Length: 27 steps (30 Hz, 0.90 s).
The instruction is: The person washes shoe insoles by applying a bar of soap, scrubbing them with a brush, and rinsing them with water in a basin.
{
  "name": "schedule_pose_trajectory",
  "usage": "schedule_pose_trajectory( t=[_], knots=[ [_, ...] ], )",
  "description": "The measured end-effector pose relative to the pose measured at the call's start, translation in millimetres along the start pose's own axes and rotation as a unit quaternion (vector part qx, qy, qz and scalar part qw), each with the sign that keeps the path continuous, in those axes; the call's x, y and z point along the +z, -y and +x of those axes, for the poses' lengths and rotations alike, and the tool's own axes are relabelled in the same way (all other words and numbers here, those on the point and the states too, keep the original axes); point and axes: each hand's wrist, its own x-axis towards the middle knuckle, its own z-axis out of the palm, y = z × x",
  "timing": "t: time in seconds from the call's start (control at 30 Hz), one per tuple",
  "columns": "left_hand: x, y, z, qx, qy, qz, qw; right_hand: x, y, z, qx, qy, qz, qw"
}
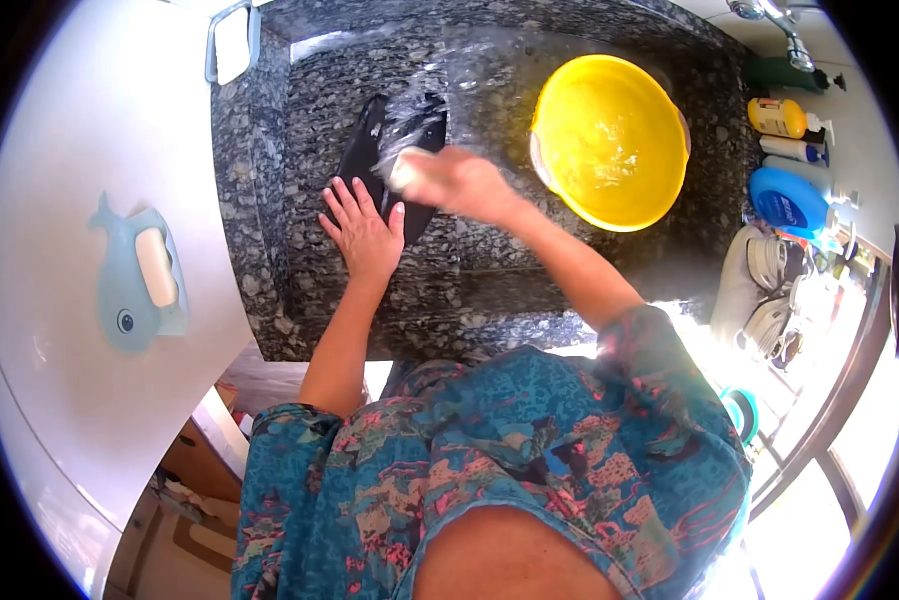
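Note:
A black piece of cloth (361,152) lies on the speckled dark stone of the basin, with whitish wet streaks across it. My left hand (361,228) rests flat on its near left part, fingers spread. Closed around a pale, block-shaped thing (406,170), my right hand (459,185) is over the cloth's right side. Motion blurs that hand and what it holds, so I cannot tell whether the block is soap or a brush. Right of the cloth stands a yellow plastic basin (559,100) with water in it.
Pale soap (156,267) sits on a blue whale-shaped holder (119,290) at left. Another dish (254,45) holds a white bar at the upper left corner. A metal tap (799,52), several bottles and a blue container (784,198) line the right side.

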Motion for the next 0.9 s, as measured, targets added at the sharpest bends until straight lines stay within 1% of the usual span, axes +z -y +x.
schedule_pose_trajectory(
  t=[0.03, 0.07, 0.1, 0.13, 0.17, 0.2, 0.27, 0.3, 0.33, 0.4, 0.43, 0.47, 0.53, 0.6, 0.63, 0.67, 0.7, 0.73, 0.77, 0.8, 0.83, 0.87, 0.9],
  knots=[
    [0, -1, -1, -0.003, 0.001, 0.003, 1.000, 8, 6, 6, -0.005, 0.008, -0.110, 0.994],
    [0, -2, 0, -0.007, 0.000, 0.006, 1.000, 12, 9, 12, -0.012, 0.014, -0.219, 0.975],
    [4, -3, 0, -0.010, -0.021, 0.012, 1.000, 16, -6, 29, 0.033, 0.004, -0.235, 0.971],
    [-2, -6, 1, -0.014, -0.019, 0.011, 1.000, 19, -28, 54, 0.077, -0.002, -0.250, 0.965],
    [-3, -8, -1, -0.023, -0.011, 0.013, 1.000, 10, -39, 79, 0.175, -0.007, -0.246, 0.953],
    [-4, -8, 1, -0.027, -0.007, 0.015, 1.000, -1, -41, 100, 0.200, -0.003, -0.205, 0.958],
    [-2, -7, 4, -0.028, -0.018, 0.014, 0.999, 8, -24, 114, 0.211, 0.039, -0.238, 0.947],
    [-1, -7, -1, -0.029, -0.016, 0.013, 0.999, 22, -18, 102, 0.119, -0.033, -0.267, 0.956],
    [-4, -8, -2, -0.031, 0.010, 0.017, 0.999, 13, 12, 85, 0.053, -0.040, -0.157, 0.985],
    [-14, -8, 1, -0.033, 0.062, 0.029, 0.997, 36, 28, 61, -0.037, 0.064, -0.251, 0.965],
    [-19, -10, 2, -0.037, 0.069, 0.022, 0.997, 42, 22, 61, -0.059, 0.029, -0.240, 0.968],
    [-14, -9, 3, -0.033, 0.049, 0.020, 0.998, 40, 6, 73, -0.029, 0.021, -0.270, 0.962],
    [-2, -7, 1, -0.028, 0.011, 0.018, 0.999, 40, -33, 125, 0.095, 0.009, -0.292, 0.952],
    [-1, -6, 4, -0.033, 0.012, 0.012, 0.999, 33, -46, 153, 0.142, 0.000, -0.295, 0.945],
    [-1, -6, 3, -0.035, 0.015, 0.010, 0.999, 23, -47, 158, 0.191, 0.011, -0.246, 0.950],
    [-1, -6, 2, -0.038, 0.020, 0.006, 0.999, 13, -53, 159, 0.201, -0.035, -0.081, 0.976],
    [2, -4, 0, -0.036, 0.022, 0.003, 0.999, 5, -62, 152, 0.187, -0.100, 0.009, 0.977],
    [-1, -3, -2, -0.028, 0.008, 0.005, 1.000, -3, -73, 138, 0.172, -0.161, 0.100, 0.967],
    [-4, -2, -4, -0.021, -0.005, 0.009, 1.000, -31, -65, 112, 0.233, -0.140, 0.234, 0.933],
    [-6, 0, -1, -0.015, -0.021, 0.012, 1.000, -65, -57, 83, 0.286, -0.117, 0.362, 0.879],
    [-9, 3, 7, -0.033, -0.042, -0.028, 0.998, -76, -81, 53, 0.274, -0.119, 0.469, 0.831],
    [-13, 8, 14, -0.048, -0.060, -0.067, 0.995, -85, -107, 18, 0.259, -0.121, 0.570, 0.770],
    [-15, 15, 29, -0.027, -0.110, -0.100, 0.989, -101, -123, -18, 0.278, -0.107, 0.599, 0.743]
  ],
)
